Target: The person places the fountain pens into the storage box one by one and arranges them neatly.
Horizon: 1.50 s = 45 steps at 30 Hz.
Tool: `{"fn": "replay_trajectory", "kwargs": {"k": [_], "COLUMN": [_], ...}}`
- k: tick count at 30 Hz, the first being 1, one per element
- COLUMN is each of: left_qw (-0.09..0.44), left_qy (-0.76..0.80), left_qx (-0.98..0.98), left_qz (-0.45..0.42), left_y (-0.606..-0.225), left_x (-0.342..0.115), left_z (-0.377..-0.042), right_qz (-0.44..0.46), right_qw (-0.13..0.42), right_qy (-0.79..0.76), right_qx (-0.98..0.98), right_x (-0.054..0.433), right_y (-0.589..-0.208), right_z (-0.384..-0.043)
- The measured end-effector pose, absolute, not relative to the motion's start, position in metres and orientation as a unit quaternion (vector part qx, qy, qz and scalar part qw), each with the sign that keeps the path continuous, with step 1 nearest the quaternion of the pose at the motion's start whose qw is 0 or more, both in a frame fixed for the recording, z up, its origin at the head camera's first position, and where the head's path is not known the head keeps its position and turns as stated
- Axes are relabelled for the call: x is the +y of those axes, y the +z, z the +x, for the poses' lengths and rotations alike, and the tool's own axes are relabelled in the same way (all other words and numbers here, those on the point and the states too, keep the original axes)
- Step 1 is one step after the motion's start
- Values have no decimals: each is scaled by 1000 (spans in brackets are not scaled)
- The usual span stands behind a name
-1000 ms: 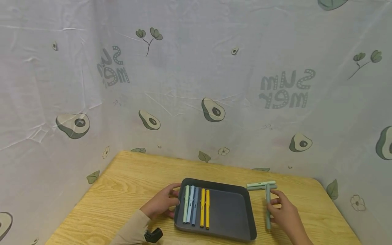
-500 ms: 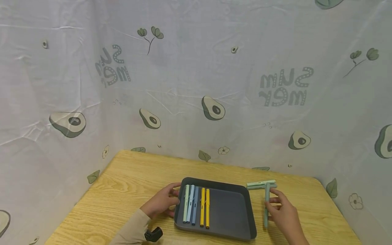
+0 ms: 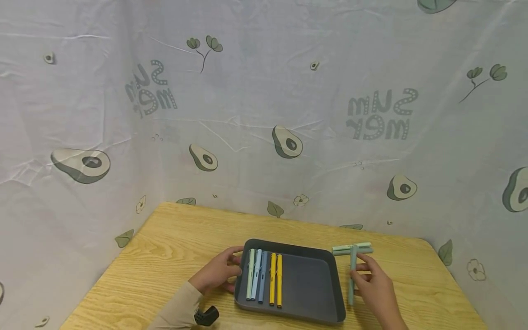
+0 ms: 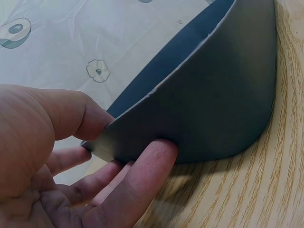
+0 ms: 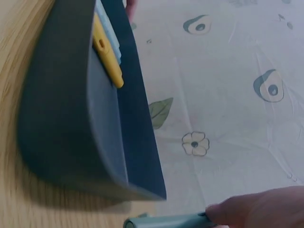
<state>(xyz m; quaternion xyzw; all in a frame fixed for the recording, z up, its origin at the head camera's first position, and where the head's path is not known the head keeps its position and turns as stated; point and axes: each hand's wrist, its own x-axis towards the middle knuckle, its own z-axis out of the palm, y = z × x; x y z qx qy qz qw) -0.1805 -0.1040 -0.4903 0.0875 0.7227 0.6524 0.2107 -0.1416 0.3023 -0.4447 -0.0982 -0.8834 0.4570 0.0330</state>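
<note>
My left hand [image 3: 220, 271] holds the left side of a dark grey tray [image 3: 307, 316]. In the left wrist view, one fingertip lies at the tray's rim and another against its outer wall. Inside the tray's left half lie a light green pen [image 3: 250, 275], a light blue pen [image 3: 256, 275], a darker blue pen [image 3: 262, 279] and two yellow pens [image 3: 272, 279]. Just right of the tray, my right hand [image 3: 376, 284] pinches a grey-green pen [image 3: 352, 286] between thumb and fingers. The right wrist view shows this pen's end [image 5: 161, 222] below the tray's corner.
Behind the pinched pen, a pale green pen [image 3: 364, 244] and a grey-green pen [image 3: 365, 250] lie side by side on the wooden table [image 3: 194, 224]. A black curved piece [image 3: 207, 316] sits at the left sleeve. A printed cloth [image 3: 247, 91] hangs behind.
My right hand has moved slightly left with the grey-green pen, bringing it closer to the tray's right side. The left hand and tray have stayed in place.
</note>
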Motion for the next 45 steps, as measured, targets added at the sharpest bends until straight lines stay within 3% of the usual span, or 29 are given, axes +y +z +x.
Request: {"fn": "replay_trajectory", "kwargs": {"k": [12,29,45], "left_qw": [209,207,214], "left_qy": [651,652,656], "left_qx": [724,724,718], "left_qz": [88,89,91], "left_y": [-490,-491,-490], "left_x": [-105,-106,-105], "left_z": [-182,-180,-181], "right_qz": [-86,-40,-13], "right_qw": [46,-49,-92], "right_qy": [473,509,425], "right_qx": [-876,-858,-901], "right_x": [278,215,191], "right_y": [-431,-447,-474], "right_z": [-147,-160,-171]}}
